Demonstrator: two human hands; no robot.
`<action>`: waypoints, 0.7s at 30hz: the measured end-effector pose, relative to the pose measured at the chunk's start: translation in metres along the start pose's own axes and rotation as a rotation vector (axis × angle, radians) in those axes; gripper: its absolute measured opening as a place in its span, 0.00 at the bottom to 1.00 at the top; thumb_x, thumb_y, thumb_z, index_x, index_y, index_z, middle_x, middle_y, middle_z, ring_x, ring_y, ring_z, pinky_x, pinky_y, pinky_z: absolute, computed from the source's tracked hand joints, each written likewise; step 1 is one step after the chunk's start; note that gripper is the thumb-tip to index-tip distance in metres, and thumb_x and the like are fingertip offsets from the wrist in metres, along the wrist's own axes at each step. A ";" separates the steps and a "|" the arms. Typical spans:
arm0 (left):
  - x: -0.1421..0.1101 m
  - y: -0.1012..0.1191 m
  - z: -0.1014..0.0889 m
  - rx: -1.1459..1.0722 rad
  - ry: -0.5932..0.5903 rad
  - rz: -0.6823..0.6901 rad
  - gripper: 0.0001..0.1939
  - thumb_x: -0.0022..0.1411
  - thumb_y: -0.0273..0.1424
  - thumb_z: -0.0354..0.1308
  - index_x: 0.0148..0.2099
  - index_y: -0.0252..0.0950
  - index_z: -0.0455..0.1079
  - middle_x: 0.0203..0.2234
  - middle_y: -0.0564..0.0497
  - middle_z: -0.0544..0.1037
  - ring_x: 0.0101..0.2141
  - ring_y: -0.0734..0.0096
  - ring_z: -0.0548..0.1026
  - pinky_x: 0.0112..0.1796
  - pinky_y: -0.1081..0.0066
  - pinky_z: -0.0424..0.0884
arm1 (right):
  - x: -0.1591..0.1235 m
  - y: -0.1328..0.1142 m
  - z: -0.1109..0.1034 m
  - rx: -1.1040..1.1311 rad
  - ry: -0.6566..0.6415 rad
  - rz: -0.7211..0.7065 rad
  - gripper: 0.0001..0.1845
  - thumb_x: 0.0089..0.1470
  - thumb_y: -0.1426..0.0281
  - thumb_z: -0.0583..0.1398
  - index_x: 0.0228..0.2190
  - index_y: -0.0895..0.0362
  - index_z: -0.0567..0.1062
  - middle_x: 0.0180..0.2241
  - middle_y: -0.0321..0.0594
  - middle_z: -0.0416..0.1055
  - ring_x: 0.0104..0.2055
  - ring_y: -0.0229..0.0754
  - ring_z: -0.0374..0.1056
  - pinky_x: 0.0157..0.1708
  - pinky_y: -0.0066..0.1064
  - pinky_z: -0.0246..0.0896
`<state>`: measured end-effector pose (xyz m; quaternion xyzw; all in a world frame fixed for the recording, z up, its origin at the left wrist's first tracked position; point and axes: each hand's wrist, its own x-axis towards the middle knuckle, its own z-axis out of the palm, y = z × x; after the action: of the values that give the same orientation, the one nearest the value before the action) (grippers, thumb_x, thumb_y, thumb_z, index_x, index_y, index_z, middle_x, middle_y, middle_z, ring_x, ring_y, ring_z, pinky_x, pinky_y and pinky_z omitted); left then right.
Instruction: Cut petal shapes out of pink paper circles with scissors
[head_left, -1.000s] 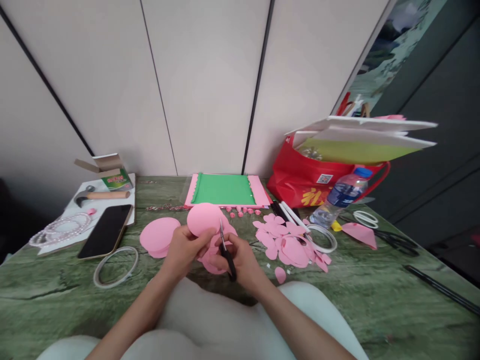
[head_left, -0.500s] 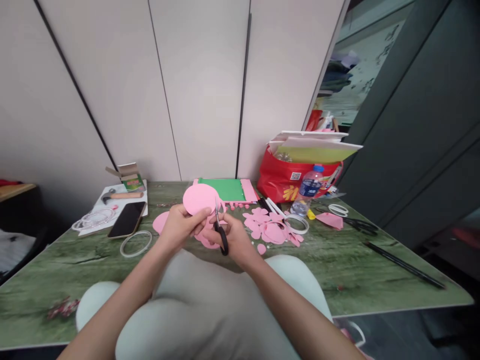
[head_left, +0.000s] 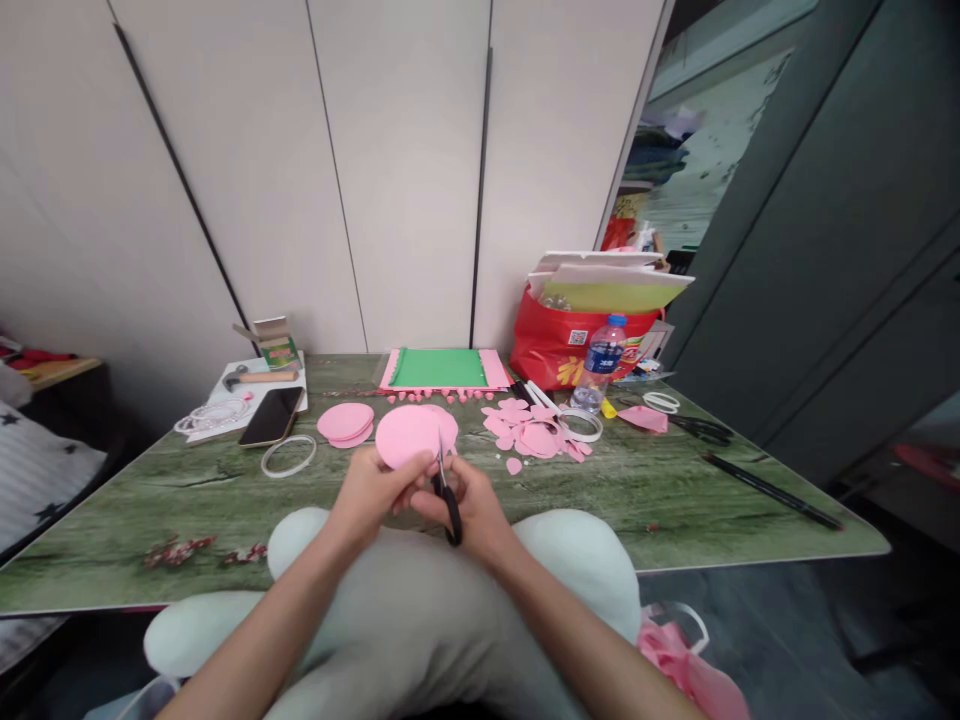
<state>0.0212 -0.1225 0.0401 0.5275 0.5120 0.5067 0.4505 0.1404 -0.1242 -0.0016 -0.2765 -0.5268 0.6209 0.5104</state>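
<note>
Between the fingers of my left hand point(head_left: 379, 490) is a pink paper circle point(head_left: 401, 432), pinched at its lower right edge. My right hand point(head_left: 472, 505) grips black-handled scissors point(head_left: 448, 500), their blades pointing up at the circle's right edge. Whether the blades are cutting into the paper I cannot tell. Behind the held circle, more pink paper lies on the table. To the left is a small stack of pink circles point(head_left: 345, 422). A heap of pink petal-shaped cutouts point(head_left: 529, 428) lies right of my hands.
Behind my hands lie a green sheet point(head_left: 439, 368) and a row of small pink pieces. At right stand a water bottle point(head_left: 600, 365) and a red bag point(head_left: 536, 340). A tape roll point(head_left: 289, 457), phone point(head_left: 272, 416) and hammer point(head_left: 262, 377) are at left.
Both hands, with the circle and scissors, are lower and closer to my lap. The stack of circles at left now shows fully. My view has shifted slightly.
</note>
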 end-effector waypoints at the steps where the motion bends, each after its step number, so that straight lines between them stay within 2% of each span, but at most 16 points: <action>1: 0.008 0.005 0.001 -0.019 -0.004 0.024 0.13 0.43 0.34 0.64 0.17 0.30 0.68 0.10 0.55 0.66 0.11 0.83 0.57 0.12 0.79 0.50 | 0.008 -0.006 0.000 -0.021 0.024 -0.012 0.26 0.27 0.60 0.69 0.26 0.55 0.63 0.19 0.29 0.65 0.19 0.32 0.58 0.22 0.26 0.54; 4: 0.036 0.014 0.003 -0.077 0.002 0.088 0.13 0.42 0.33 0.65 0.17 0.30 0.67 0.10 0.55 0.67 0.11 0.83 0.58 0.12 0.79 0.50 | 0.033 -0.018 -0.006 -0.081 0.131 -0.039 0.25 0.27 0.60 0.69 0.25 0.56 0.64 0.18 0.29 0.65 0.19 0.32 0.60 0.21 0.25 0.54; 7: 0.054 0.005 0.007 -0.125 -0.016 0.100 0.13 0.44 0.34 0.64 0.18 0.30 0.67 0.11 0.55 0.68 0.12 0.82 0.61 0.13 0.79 0.53 | 0.049 -0.013 -0.017 -0.083 0.148 -0.017 0.25 0.27 0.61 0.69 0.27 0.56 0.64 0.15 0.27 0.63 0.17 0.32 0.60 0.20 0.25 0.55; 14: 0.064 -0.052 0.014 -0.207 0.004 0.038 0.14 0.45 0.35 0.63 0.18 0.31 0.67 0.11 0.56 0.67 0.12 0.83 0.59 0.13 0.79 0.52 | 0.055 0.031 -0.033 -0.060 0.137 0.061 0.24 0.28 0.59 0.68 0.25 0.57 0.65 0.18 0.30 0.67 0.18 0.32 0.60 0.20 0.25 0.56; 21: 0.071 -0.060 0.013 -0.242 -0.024 0.011 0.13 0.46 0.37 0.62 0.21 0.31 0.68 0.12 0.57 0.68 0.12 0.82 0.60 0.13 0.79 0.53 | 0.056 0.034 -0.034 -0.055 0.146 0.091 0.24 0.31 0.56 0.67 0.27 0.56 0.64 0.18 0.32 0.69 0.19 0.35 0.63 0.21 0.26 0.57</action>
<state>0.0269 -0.0473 -0.0154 0.4782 0.4386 0.5609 0.5141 0.1408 -0.0573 -0.0328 -0.3587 -0.4921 0.6069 0.5108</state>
